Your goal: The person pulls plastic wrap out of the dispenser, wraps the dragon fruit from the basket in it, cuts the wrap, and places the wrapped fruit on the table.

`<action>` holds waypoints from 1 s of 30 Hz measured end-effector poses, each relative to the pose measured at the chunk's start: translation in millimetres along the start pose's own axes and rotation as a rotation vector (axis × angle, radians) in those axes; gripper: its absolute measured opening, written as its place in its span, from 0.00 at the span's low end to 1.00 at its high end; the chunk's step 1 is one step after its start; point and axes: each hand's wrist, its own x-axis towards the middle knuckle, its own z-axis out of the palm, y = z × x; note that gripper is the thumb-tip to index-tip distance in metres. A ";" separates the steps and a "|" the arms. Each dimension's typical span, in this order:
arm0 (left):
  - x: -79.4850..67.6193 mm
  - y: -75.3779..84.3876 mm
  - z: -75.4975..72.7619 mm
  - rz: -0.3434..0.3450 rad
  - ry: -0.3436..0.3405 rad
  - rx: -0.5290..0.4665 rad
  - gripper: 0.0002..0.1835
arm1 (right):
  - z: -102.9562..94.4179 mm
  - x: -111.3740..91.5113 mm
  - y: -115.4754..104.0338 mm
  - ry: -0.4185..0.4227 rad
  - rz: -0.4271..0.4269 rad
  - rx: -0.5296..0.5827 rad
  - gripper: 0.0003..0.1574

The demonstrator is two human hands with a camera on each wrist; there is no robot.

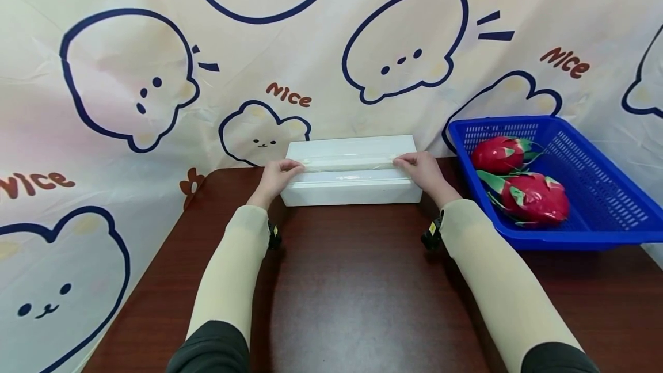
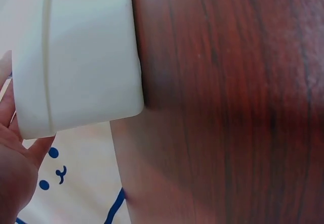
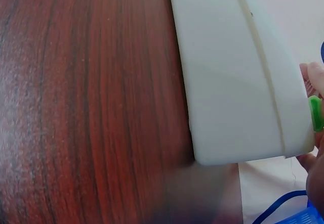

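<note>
A long white box-shaped dispenser (image 1: 354, 193) lies across the far side of the table, its lid (image 1: 352, 146) raised at the back. A pale, glossy strip of plastic film (image 1: 349, 163) stretches along its opening. My left hand (image 1: 277, 178) pinches the strip at the left end, thumb and fingers together. At the right end my right hand (image 1: 426, 174) pinches it likewise. In the left wrist view the hand (image 2: 17, 158) is partly hidden behind the dispenser's end (image 2: 91, 72). A small green piece (image 3: 316, 114) shows by the right hand's fingers in the right wrist view.
To the right stands a blue plastic basket (image 1: 595, 189) with two red dragon fruits (image 1: 536, 197) in it. A printed cloth (image 1: 331, 62) hangs close behind the dispenser. The brown wooden table (image 1: 357, 281) extends under both forearms.
</note>
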 end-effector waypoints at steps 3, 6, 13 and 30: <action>0.6 1.6 -2.5 -0.011 0.003 -0.016 0.15 | -1.2 1.7 -2.7 0.001 0.001 0.009 0.19; 1.0 4.3 -5.7 0.003 0.008 -0.016 0.14 | -3.9 4.2 -6.9 -0.010 -0.004 0.007 0.19; 2.7 13.4 -13.6 0.017 -0.002 -0.026 0.14 | -13.4 9.4 -19.8 -0.029 0.016 0.023 0.20; 8.0 40.4 -39.4 0.052 0.022 -0.024 0.16 | -43.7 22.9 -52.5 -0.056 -0.005 -0.020 0.18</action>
